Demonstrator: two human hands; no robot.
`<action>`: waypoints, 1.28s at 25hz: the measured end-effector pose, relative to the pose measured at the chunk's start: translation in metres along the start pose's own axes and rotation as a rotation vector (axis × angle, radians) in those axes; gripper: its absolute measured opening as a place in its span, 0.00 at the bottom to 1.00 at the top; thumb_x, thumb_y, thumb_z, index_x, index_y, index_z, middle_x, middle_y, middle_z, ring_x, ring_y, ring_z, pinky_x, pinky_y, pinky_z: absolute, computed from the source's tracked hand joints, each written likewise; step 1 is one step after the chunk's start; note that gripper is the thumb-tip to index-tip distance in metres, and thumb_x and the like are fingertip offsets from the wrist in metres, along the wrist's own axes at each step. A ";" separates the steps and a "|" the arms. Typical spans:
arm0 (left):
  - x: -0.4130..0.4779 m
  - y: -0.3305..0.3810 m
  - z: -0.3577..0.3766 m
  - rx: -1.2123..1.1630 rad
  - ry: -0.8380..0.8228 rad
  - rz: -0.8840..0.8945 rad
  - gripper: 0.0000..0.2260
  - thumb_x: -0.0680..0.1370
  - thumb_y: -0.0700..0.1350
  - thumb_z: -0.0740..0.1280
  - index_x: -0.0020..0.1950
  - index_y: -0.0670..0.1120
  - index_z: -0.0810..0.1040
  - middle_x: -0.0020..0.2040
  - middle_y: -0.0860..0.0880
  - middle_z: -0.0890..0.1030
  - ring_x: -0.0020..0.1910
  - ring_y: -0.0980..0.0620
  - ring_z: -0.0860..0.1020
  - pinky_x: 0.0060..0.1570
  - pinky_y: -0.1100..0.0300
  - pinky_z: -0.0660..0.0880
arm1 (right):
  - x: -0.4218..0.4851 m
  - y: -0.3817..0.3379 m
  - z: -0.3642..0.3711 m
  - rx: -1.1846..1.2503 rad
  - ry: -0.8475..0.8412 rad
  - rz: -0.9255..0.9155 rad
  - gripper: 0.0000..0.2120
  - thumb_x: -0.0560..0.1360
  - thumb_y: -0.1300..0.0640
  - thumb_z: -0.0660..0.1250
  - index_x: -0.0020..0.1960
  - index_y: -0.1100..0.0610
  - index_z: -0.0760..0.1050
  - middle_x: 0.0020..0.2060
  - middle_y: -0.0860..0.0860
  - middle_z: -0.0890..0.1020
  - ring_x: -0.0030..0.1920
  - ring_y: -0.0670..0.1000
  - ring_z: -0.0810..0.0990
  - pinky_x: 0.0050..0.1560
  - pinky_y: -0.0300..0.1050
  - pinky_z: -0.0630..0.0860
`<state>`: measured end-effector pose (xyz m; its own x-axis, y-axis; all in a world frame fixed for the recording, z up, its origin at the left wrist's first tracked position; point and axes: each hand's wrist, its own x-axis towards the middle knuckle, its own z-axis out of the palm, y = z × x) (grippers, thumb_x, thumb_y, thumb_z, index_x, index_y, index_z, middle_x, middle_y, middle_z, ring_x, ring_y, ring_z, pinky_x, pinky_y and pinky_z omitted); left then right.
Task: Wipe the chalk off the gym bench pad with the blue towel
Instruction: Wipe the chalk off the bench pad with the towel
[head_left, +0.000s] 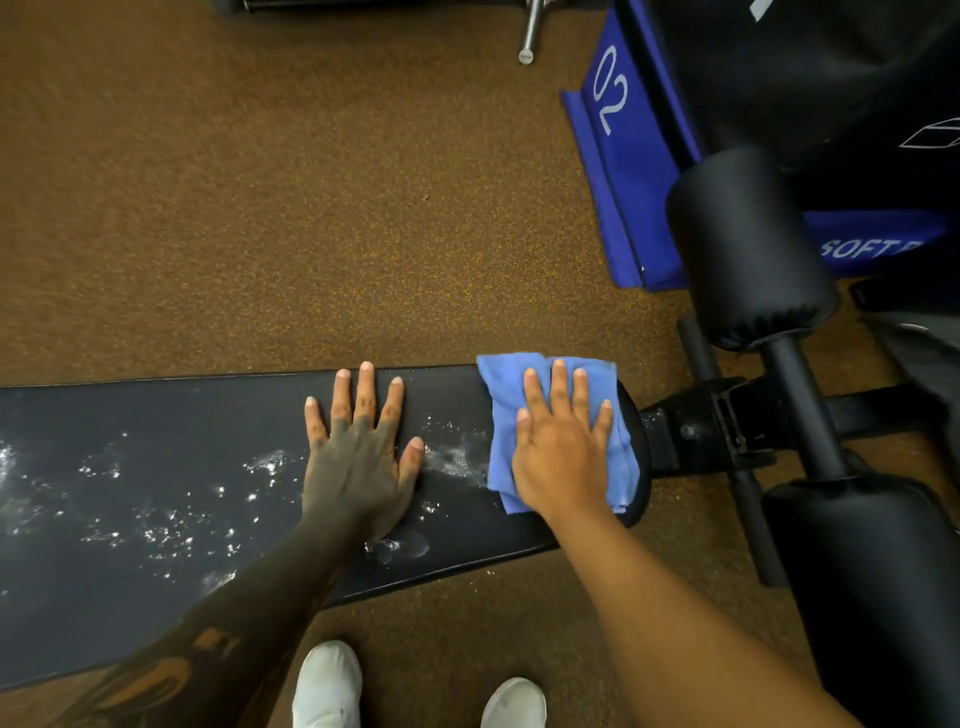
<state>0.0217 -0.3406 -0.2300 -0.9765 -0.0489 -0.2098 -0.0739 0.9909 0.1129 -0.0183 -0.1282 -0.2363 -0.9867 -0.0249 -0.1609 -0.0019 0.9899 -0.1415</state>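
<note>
The black gym bench pad (156, 415) runs from the left edge to the middle right. White chalk (457, 460) is smeared between my hands, and more specks are scattered over the pad's left half. The blue towel (498, 395) lies folded on the pad's right end. My right hand (563, 447) presses flat on the towel with its fingers spread. My left hand (358, 452) rests flat on the bare pad, fingers apart, a little left of the towel and holding nothing.
Black roller pads (748, 244) on a metal frame stand right of the bench end. A blue soft box marked 02 (623, 156) sits behind them. A steel bar end (527, 47) lies at the top. My white shoes (327, 686) stand on the brown speckled floor.
</note>
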 end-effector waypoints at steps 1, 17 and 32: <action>0.000 0.000 0.000 0.004 0.002 0.002 0.31 0.78 0.62 0.43 0.79 0.51 0.43 0.80 0.44 0.43 0.78 0.43 0.39 0.74 0.37 0.41 | 0.006 -0.010 0.000 0.010 -0.010 0.034 0.27 0.79 0.47 0.42 0.78 0.48 0.55 0.79 0.52 0.54 0.78 0.57 0.47 0.73 0.64 0.44; -0.004 -0.017 -0.003 -0.019 0.019 0.041 0.30 0.79 0.59 0.42 0.79 0.49 0.47 0.80 0.43 0.46 0.78 0.43 0.41 0.74 0.38 0.43 | -0.041 -0.013 0.002 -0.018 -0.063 -0.141 0.28 0.79 0.41 0.43 0.78 0.44 0.50 0.79 0.53 0.46 0.78 0.58 0.41 0.74 0.64 0.45; -0.005 -0.022 -0.002 -0.003 0.013 0.057 0.30 0.79 0.59 0.44 0.79 0.50 0.46 0.80 0.45 0.44 0.78 0.43 0.40 0.74 0.39 0.42 | -0.029 -0.014 0.007 0.046 0.030 -0.301 0.25 0.80 0.47 0.47 0.74 0.50 0.64 0.77 0.53 0.61 0.77 0.55 0.55 0.74 0.55 0.47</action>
<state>0.0276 -0.3622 -0.2294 -0.9818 0.0055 -0.1899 -0.0191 0.9916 0.1275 0.0120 -0.1421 -0.2368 -0.9472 -0.3116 -0.0760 -0.2884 0.9312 -0.2230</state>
